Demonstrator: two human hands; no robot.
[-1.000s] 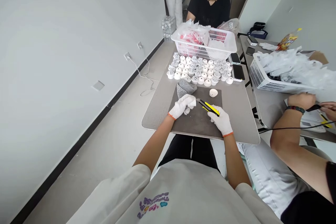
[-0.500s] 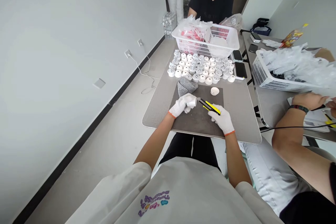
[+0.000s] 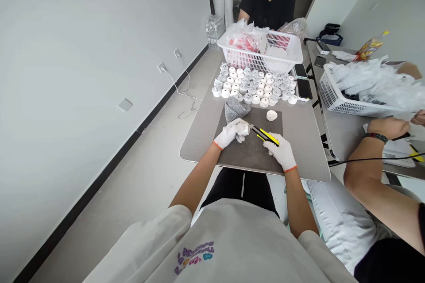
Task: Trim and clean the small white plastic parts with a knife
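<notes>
- The small white piece (image 3: 246, 130) is above the mat (image 3: 249, 155), in your left hand (image 3: 228, 135); your gloved fingers are closed around it, with its end left exposed, likely to give the blade access.
- Your right hand (image 3: 281, 152), also gloved, is closed around the yellow-and-black knife (image 3: 266, 136) over the mat's right part. Its tip points at the piece; whether they touch, you cannot tell.
- The grey cloth (image 3: 236, 110) lies at the mat's far left corner, probably handy for wiping.
- One white cup (image 3: 271, 116) sits alone on the mat's far right part, perhaps kept apart for easy reach.
- Beyond the mat, the white parts (image 3: 256, 90) stand close together, likely to save working space.
- Farther beyond it, the white basket (image 3: 247, 59) holds bagged items.
</notes>
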